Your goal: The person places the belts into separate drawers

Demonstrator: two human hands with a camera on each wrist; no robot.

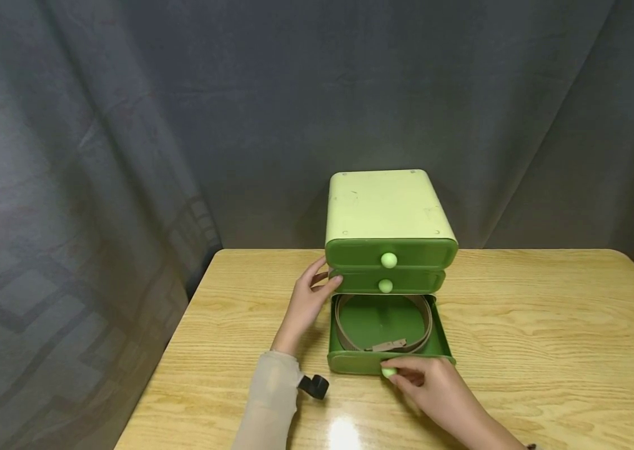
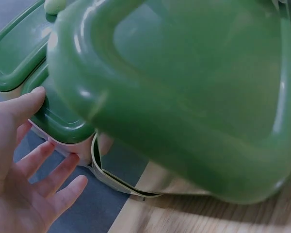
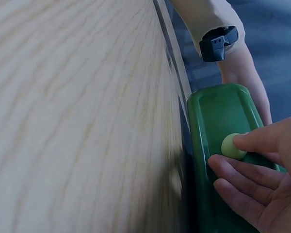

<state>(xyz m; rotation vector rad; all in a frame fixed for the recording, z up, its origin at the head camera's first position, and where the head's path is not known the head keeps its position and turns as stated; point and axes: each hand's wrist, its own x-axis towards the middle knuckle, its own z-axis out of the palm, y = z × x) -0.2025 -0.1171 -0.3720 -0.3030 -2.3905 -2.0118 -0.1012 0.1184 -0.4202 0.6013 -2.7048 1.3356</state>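
Observation:
A small green drawer cabinet (image 1: 390,203) with a pale top stands on the table. Its bottom drawer (image 1: 345,362) is pulled out, and inside lies a coiled brown belt (image 1: 428,328) with its end at the front. My right hand (image 1: 435,381) pinches the round pale-green knob (image 3: 233,146) of that drawer between thumb and fingers. On the cabinet's left side is my left hand (image 1: 308,300), its thumb at the edge of the middle drawer (image 1: 358,282) and its fingers fairly straight along the side wall. The top drawer (image 1: 418,253) and the middle drawer are closed.
The wooden table (image 1: 553,331) extends to both sides of the cabinet. A dark grey curtain (image 1: 272,125) hangs behind and to the left. A black wrist-worn device (image 1: 317,386) sticks out from the left sleeve.

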